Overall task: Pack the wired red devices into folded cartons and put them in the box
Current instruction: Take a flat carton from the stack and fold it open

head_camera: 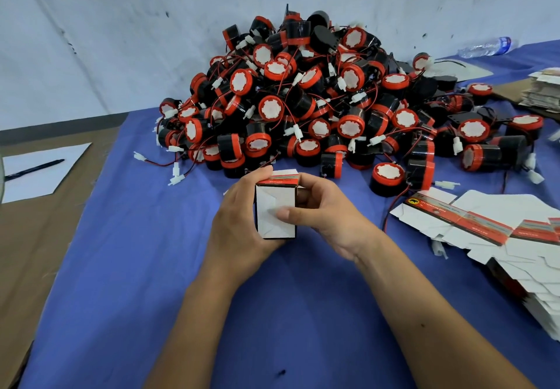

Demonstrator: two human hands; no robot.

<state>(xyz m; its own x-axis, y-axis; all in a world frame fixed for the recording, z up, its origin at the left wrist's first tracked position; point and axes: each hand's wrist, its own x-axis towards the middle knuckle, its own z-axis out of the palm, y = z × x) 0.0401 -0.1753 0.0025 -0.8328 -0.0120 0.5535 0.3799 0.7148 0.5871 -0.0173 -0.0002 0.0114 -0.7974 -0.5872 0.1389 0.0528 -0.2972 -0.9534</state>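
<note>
Thin white card with a red printed band makes up the carton (pixel 275 211), so it looks light and only stiff along its creases: the flat panels would dent under a hard squeeze, and the sensible hold is on opposite side walls near the corners, as it is held now. It sits just above the blue bench (pixel 121 237), between the two hands and in front of the heap. The left hand (pixel 239 222) wraps the carton's left wall from behind, its fingers curled over the top left edge and its palm under the lower corner. The white interlocked flaps face the camera, and whether a device is already inside cannot be told. The right hand (pixel 327 215) grips the right wall, with its thumb pressed flat on the white flaps and its other fingers curled behind the far side. Beyond lies the pile of red devices (pixel 327 103), hard plastic with thin wires that would likely tangle, best lifted by the body. At right lie flat cartons (pixel 472 222)
</note>
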